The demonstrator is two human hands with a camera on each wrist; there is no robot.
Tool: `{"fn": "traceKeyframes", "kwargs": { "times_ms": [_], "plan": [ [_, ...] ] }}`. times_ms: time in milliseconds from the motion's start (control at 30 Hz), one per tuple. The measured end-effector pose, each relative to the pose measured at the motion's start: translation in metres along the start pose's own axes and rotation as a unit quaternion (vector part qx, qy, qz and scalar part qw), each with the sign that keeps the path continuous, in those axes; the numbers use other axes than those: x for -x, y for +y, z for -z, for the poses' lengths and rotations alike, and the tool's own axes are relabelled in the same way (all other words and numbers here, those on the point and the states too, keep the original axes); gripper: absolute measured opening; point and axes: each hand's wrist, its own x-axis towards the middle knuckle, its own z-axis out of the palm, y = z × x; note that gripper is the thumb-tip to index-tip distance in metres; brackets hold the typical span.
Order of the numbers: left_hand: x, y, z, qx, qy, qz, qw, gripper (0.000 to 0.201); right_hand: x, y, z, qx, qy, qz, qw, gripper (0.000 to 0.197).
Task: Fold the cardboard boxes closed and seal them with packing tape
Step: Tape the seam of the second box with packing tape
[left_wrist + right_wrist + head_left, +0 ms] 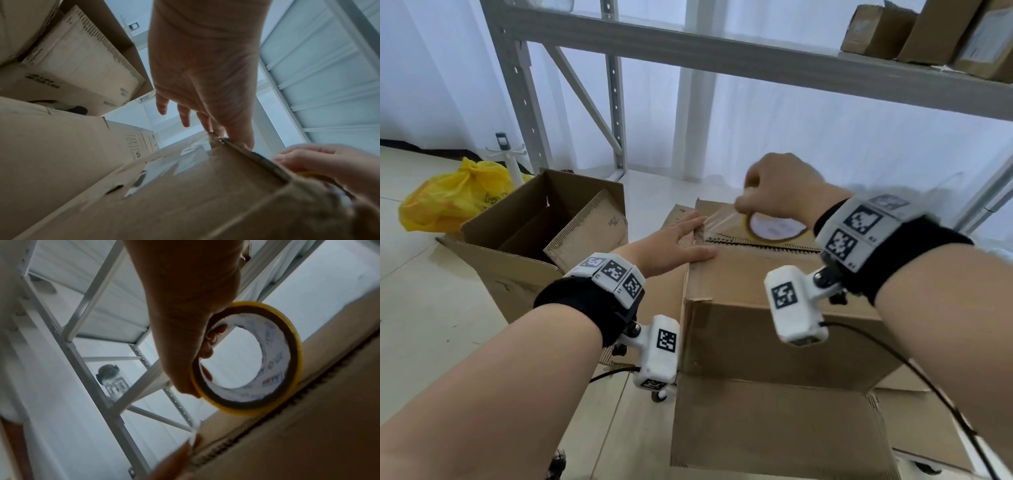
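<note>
A brown cardboard box stands in front of me with its top flaps folded shut along a ragged seam. My left hand lies flat with straight fingers on the box's left top edge, pressing down the end of a clear tape strip. My right hand grips a yellow-edged tape roll over the seam, fingers hooked through its core. The roll hangs just above the flaps. The left hand's fingertips touch the box corner.
An open empty box sits on the floor to the left, with a yellow plastic bag behind it. A grey metal shelf rack stands beyond, holding boxes at upper right. Another open box flap lies below.
</note>
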Motion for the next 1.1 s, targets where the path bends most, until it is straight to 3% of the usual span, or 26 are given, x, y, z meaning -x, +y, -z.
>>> {"fn": "traceKeyframes", "kwargs": {
  "times_ms": [100,333,600,800,967,1100],
  "plan": [
    [0.000,0.003,-0.003,-0.015,-0.016,0.005,1.000,0.073,0.009,0.014,0.000,0.014,-0.034,-0.036,0.999,0.021],
    [0.001,0.006,-0.013,-0.020,-0.021,0.024,0.999,0.078,0.011,0.004,-0.002,0.095,-0.041,-0.040,0.994,0.022],
    [0.003,0.021,-0.012,-0.234,-0.045,-0.004,0.971,0.060,0.015,-0.005,-0.007,0.172,-0.056,-0.027,0.983,0.025],
    [0.003,0.034,-0.010,-0.322,-0.073,0.008,0.944,0.057,0.015,-0.006,-0.012,0.189,-0.054,-0.002,0.981,0.014],
    [0.005,0.040,-0.011,-0.364,-0.078,-0.004,0.928,0.058,0.013,-0.002,-0.012,0.135,-0.022,0.001,0.991,0.025],
    [0.005,0.048,-0.019,-0.378,-0.098,-0.020,0.920,0.062,0.008,-0.004,-0.016,0.116,-0.004,0.008,0.993,0.010]
  ]
}}
